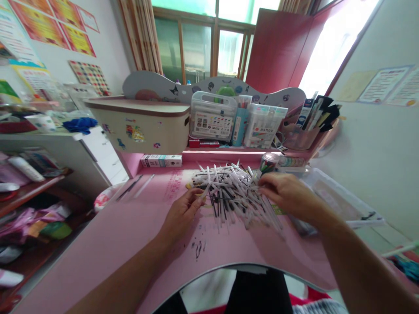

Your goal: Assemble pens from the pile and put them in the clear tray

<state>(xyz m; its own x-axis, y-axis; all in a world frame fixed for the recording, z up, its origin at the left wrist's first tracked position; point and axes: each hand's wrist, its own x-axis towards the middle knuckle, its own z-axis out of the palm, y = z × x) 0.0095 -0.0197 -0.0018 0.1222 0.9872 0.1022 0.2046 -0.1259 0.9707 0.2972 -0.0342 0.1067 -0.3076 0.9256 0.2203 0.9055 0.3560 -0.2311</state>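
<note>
Big loose heap of thin, straight, pen-like sticks [234,194], mostly white or clear plastic w/ black ones mixed in, on the glossy pink desk [131,235], approx. mid-desk, btwn both hands. Sticks lie crisscrossed at all angles: white ones mainly on top & along the R side, a cluster of black ones lower L, their ends fanning toward the person. Surface looks smooth; a few yellowish bits show at the L edge. Fine detail blurred, so exact type of ea. stick unclear.

L hand [185,210]: at heap's L edge, thumb & fingers pinched on a slim whitish stick [206,190], tilted. R hand [290,195]: at heap's R side, fingers curled in, fingertips at the sticks; can't tell if it's gripping one.

Just behind R hand: clear round jar [270,159] w/ dark & coloured contents. Farther R: clear rectangular plastic tray [352,189], partly behind R forearm.
</note>
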